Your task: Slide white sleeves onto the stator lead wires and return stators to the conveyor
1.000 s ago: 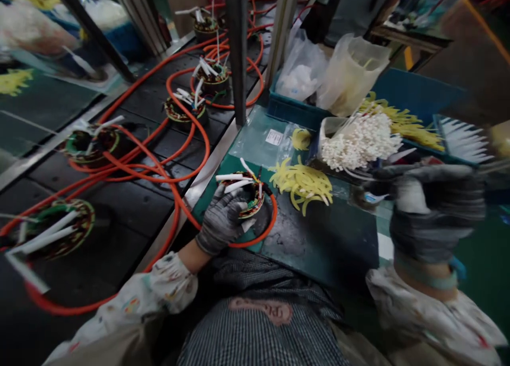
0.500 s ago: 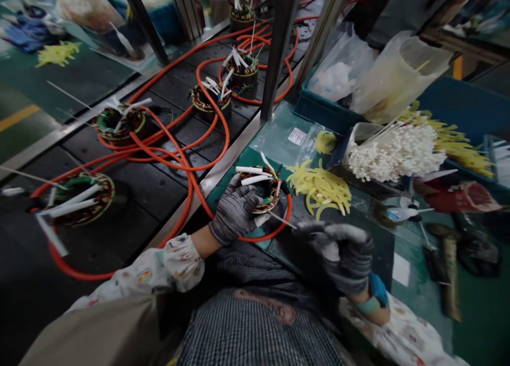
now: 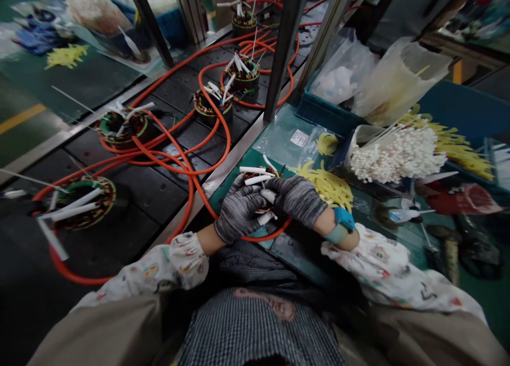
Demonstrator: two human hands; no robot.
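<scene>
A motor stator (image 3: 251,175) with copper windings and white sleeved leads lies on the green bench in front of me, mostly covered by my gloved hands. My left hand (image 3: 240,213) grips its left and near rim, fingers curled over the edge. Bent over the right side, my right hand (image 3: 298,197) has its fingers closed at the inner opening; what they pinch is hidden. White fingertips of the gloves meet in the middle. An orange cable (image 3: 265,238) curves around the near side of this stator.
Yellow curved strips (image 3: 329,184) lie beyond my right hand. A bundle of white-tipped sticks (image 3: 392,156) stands in a bin at right, near a small bottle (image 3: 402,215) and a hammer (image 3: 451,257). More stators (image 3: 125,127) and looped orange cables cover the dark line at left.
My right hand has moved left and forward from beside the bench edge to the stator. The thin white strand stretched between them no longer shows. My left hand stays on the rim.
</scene>
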